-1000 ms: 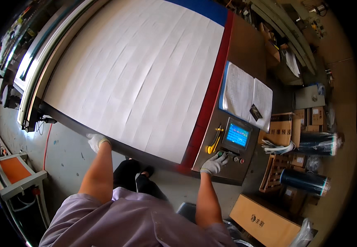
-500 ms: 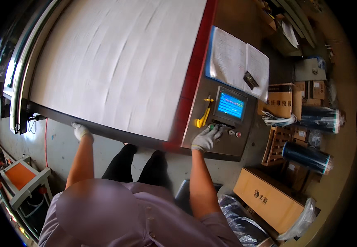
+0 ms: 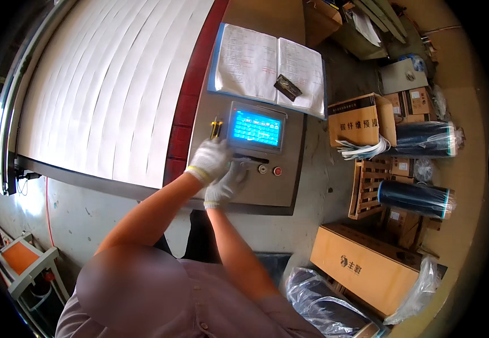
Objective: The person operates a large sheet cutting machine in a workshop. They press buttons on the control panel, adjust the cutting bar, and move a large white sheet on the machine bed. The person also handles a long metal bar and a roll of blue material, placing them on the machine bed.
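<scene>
My left hand (image 3: 209, 160), in a white knit glove, reaches across my right forearm's line onto the metal control panel. It covers most of a yellow-handled tool (image 3: 216, 127), whose yellow and black end shows beyond the fingers. Whether the fingers grip it is hidden. My right hand (image 3: 229, 185), gloved too and smeared by motion, is just below and beside the left, over the panel's near part. Above both hands a lit blue touchscreen (image 3: 256, 128) is set in the panel. To their right sit a pale button (image 3: 263, 168) and a red button (image 3: 278, 171).
White sheet strips (image 3: 103, 84) cover the machine bed at left, edged by a red band (image 3: 190, 90). An open binder (image 3: 244, 62) with a dark block (image 3: 287, 88) lies beyond the screen. Cartons (image 3: 363, 270) and plastic-wrapped dark rolls (image 3: 413, 199) stand at right.
My left hand has left the bed's near edge and come over to the panel beside my right hand. The right hand has shifted left, away from the buttons. The view has swung right.
</scene>
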`<state>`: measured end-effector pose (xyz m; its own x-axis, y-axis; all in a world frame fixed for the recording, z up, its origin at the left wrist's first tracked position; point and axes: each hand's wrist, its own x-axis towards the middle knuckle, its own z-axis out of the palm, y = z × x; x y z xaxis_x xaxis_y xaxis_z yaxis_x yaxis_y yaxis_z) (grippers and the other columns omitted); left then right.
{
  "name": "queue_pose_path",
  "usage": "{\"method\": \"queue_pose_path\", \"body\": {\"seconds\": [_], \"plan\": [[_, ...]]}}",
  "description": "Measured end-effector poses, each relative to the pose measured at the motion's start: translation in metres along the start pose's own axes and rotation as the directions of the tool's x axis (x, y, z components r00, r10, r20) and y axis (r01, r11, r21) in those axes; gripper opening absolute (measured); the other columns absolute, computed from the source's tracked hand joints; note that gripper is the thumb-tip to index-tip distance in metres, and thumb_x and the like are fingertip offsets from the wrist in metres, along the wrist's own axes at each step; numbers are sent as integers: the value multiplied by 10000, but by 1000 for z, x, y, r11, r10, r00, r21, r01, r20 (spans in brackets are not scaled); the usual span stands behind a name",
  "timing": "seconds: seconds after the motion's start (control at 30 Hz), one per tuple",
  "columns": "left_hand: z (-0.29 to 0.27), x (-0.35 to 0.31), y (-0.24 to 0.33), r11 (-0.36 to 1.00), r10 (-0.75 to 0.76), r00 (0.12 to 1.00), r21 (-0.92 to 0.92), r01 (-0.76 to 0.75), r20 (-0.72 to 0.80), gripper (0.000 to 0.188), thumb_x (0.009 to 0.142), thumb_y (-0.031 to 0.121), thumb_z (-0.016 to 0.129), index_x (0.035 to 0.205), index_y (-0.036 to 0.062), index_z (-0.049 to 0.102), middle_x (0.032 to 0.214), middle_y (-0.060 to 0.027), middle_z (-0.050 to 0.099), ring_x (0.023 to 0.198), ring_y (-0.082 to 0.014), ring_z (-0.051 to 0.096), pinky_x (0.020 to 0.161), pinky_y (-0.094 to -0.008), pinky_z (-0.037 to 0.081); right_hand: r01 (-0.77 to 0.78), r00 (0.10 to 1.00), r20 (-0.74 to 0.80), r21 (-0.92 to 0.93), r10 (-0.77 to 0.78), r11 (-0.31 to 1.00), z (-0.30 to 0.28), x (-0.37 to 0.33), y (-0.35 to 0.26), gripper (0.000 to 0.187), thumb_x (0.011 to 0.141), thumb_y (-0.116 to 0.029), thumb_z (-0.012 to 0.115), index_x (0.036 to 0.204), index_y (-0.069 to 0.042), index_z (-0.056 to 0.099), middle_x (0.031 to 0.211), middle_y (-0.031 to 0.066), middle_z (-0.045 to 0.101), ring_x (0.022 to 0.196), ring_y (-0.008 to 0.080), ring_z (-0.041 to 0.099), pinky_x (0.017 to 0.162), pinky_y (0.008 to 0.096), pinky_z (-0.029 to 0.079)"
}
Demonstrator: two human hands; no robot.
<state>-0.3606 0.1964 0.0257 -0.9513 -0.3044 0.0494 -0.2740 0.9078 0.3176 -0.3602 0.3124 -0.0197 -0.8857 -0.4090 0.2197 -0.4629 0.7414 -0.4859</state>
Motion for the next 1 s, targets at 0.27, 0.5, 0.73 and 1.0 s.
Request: {"method": "queue_pose_path", "body": {"seconds": [0.27,0.5,0.73,1.0], "plan": [[21,45,30,989,-53,959,150,11,279,213,886,190,593,1051,65,647,988,-147,680,931,-278,671,789,-420,491,123,968,150,418,-202,900,-43,2,81,329,910,-118,605,1220,-21,550,1254,194,569,1160,358,546,1006,439,429],[-16,-91,33,732,-233,941,-593,335,244,185,940,198,545,1066,70,592,785,-132,643,726,-309,665,641,-404,524,-683,594,758,652,-267,331,-85,28,65,242,977,-170,582,1178,-41,623,1035,14,609,926,102,572,856,278,488],[-41,-187,26,649,-584,738,-351,675,338,173,938,197,510,1002,42,557,848,-208,671,815,-410,655,773,-500,456,-636,514,811,580,-280,510,-36,-36,-13,151,980,-184,567,1052,-73,639,812,-7,602,730,81,542,677,255,463],[-37,-251,-17,728,-685,724,-108,677,-77,100,839,133,574,919,73,568,1254,-152,582,827,-316,651,759,-440,507,-201,794,434,847,-424,491,33,-38,-111,160,890,-120,698,904,-13,580,725,27,604,631,131,579,597,286,497]]}}
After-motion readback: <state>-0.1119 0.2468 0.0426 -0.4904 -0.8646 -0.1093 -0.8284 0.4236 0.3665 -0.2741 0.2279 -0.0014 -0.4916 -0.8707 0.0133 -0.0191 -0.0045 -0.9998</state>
